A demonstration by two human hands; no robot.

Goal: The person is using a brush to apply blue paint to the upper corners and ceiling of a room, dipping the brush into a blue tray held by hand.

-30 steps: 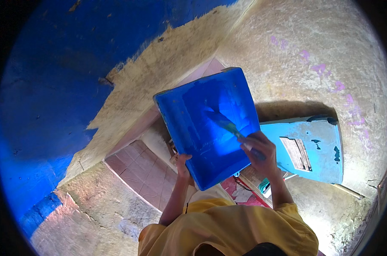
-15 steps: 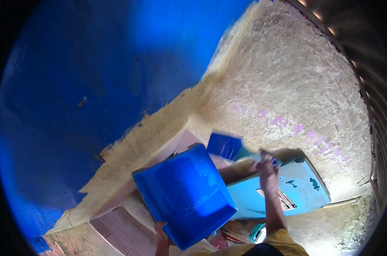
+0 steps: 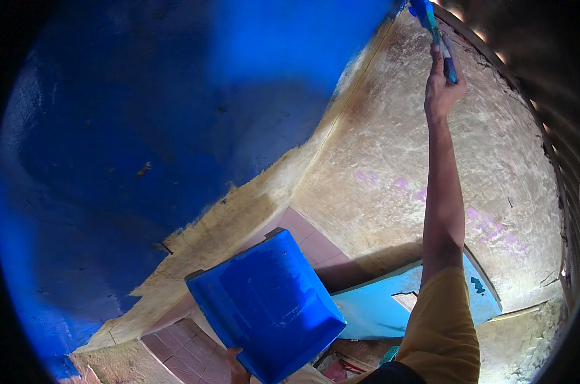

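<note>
My right hand (image 3: 445, 95) is raised high at the end of an outstretched arm, its fingers wrapped round the handle of a paintbrush (image 3: 432, 27). The brush has a teal body and a blue-coated head, which is at the top of the picture by the upper corner, where the blue wall (image 3: 111, 185) meets the bare plastered wall (image 3: 379, 141). Down low, my left hand (image 3: 237, 366) grips the near left edge of a blue paint tray (image 3: 271, 301), its thumb showing on the rim. Wet blue paint coats the tray, which is tilted.
A light-blue panel (image 3: 373, 310) with a small opening leans at the right, below the bare wall. Pinkish tiles (image 3: 306, 238) line the corner's foot. Corrugated roofing (image 3: 562, 128) runs along the right rim. Below the tray lie reddish things and a teal item (image 3: 390, 354).
My right hand has swung up with the paintbrush, from beside the tray to the top of the wall corner. The tray and left hand have shifted slightly left and down in view.
</note>
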